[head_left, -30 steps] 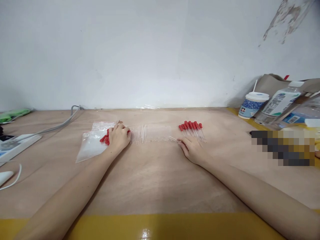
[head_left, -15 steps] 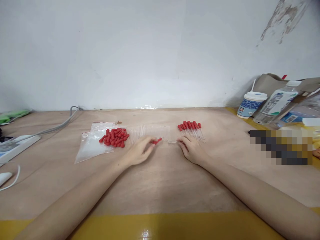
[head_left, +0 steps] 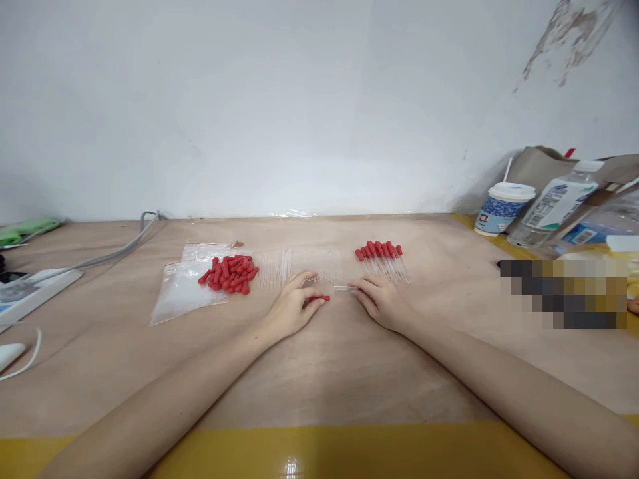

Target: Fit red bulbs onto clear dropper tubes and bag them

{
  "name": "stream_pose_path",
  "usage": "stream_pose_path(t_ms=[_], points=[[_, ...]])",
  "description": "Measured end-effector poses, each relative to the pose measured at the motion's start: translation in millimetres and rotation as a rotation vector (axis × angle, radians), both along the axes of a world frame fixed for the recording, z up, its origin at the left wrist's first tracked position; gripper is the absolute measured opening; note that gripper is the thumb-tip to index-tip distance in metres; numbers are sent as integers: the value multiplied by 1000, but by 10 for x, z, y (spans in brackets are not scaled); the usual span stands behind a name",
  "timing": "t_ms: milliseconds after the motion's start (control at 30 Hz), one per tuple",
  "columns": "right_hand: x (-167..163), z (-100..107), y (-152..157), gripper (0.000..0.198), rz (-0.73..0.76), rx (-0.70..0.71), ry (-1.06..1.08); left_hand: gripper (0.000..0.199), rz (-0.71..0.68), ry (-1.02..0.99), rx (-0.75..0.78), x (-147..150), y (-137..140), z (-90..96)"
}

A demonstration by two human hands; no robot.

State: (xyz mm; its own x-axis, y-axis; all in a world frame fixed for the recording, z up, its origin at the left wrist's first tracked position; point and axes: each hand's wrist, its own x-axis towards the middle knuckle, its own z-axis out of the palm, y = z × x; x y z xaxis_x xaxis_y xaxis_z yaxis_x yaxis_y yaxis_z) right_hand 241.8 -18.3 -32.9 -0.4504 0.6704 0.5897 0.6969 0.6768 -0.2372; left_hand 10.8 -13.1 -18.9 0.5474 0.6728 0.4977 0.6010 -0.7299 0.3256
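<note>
Between thumb and fingers, my left hand (head_left: 293,307) pinches a red rubber dropper bulb (head_left: 320,298), its end pointing right. Facing it, my right hand (head_left: 382,301) is closed on a clear glass dropper tube (head_left: 342,288) whose end sticks out to the left. A small gap separates bulb and tube. Beyond my left hand lies a row of clear glass tubes (head_left: 314,263). A heap of red bulbs (head_left: 229,274) rests to the left, partly on clear plastic bags (head_left: 187,293). Past my right hand, several droppers with red bulbs fitted (head_left: 382,253) lie side by side.
At the right stand a paper cup with a straw (head_left: 504,207) and a plastic bottle (head_left: 559,206), beside a grey bag (head_left: 536,163). A pixelated dark patch covers something nearer. A power strip (head_left: 42,289) and grey cable (head_left: 124,249) lie left. A white wall (head_left: 299,106) bounds the back.
My left hand has moved slightly right and nearer to me, and the bulb has turned from slanted to nearly level. My right hand has shifted slightly left and nearer with the tube.
</note>
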Motion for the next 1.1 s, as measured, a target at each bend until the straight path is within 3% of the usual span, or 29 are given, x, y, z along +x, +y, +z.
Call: stream_pose_path(t_ms=[100, 267, 667, 767, 867, 1000, 1100], points=[[-18, -3, -26, 26, 6, 41, -16, 15, -5, -94, 11, 7, -2, -32], [-71, 28, -99, 25, 4, 93, -47, 16, 4, -149, -112, 0, -41, -34], [-102, 21, -64, 22, 218, -21, 111, 20, -65, -155, -250, 4, -110, 3], [-75, 40, -33, 21, 253, -43, 66, 20, -105, -137, -251, -13, -112, -28], [-53, 66, -35, 21, 221, 37, -73, 20, -129, -108, -234, -18, -112, -44], [-86, 55, -90, 24, 95, 266, -205, 20, -60, -83, -179, -7, -112, -30], [-124, 19, -114, 22, 65, 296, -192, 19, -33, -95, -143, -2, -104, -18]])
